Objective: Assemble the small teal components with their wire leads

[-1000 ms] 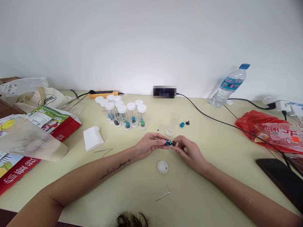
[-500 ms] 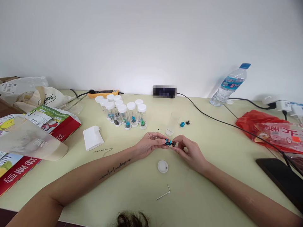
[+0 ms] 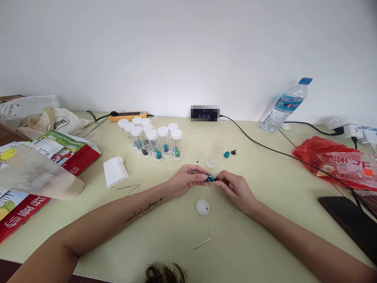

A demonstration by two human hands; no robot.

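Observation:
Pinched between thumb and fingers of my left hand (image 3: 187,181) is a small blue metal part (image 3: 210,178), with a thin rod (image 3: 191,169) reaching back over the fingers. My right hand (image 3: 235,186) is closed at the part's right end, its fingertips on a small dark piece (image 3: 217,179). Below my hands lies a round white cap (image 3: 202,207) with a tiny dark bit in it. Beyond them stand a clear tube (image 3: 217,147), a loose blue part (image 3: 226,154) and a black part (image 3: 233,152). Nearest the front is an L-shaped hex key (image 3: 204,240).
Several white-capped tubes (image 3: 152,135) stand at back left, near a folded white tissue (image 3: 114,172) and thin wires (image 3: 129,187). Left are a translucent jug (image 3: 44,177) and bags. A water bottle (image 3: 285,106), red bag (image 3: 312,153) and dark phone (image 3: 347,220) sit right.
My right fingertips have shifted slightly at the dark end of the blue part. My left hand stays in place with its hold.

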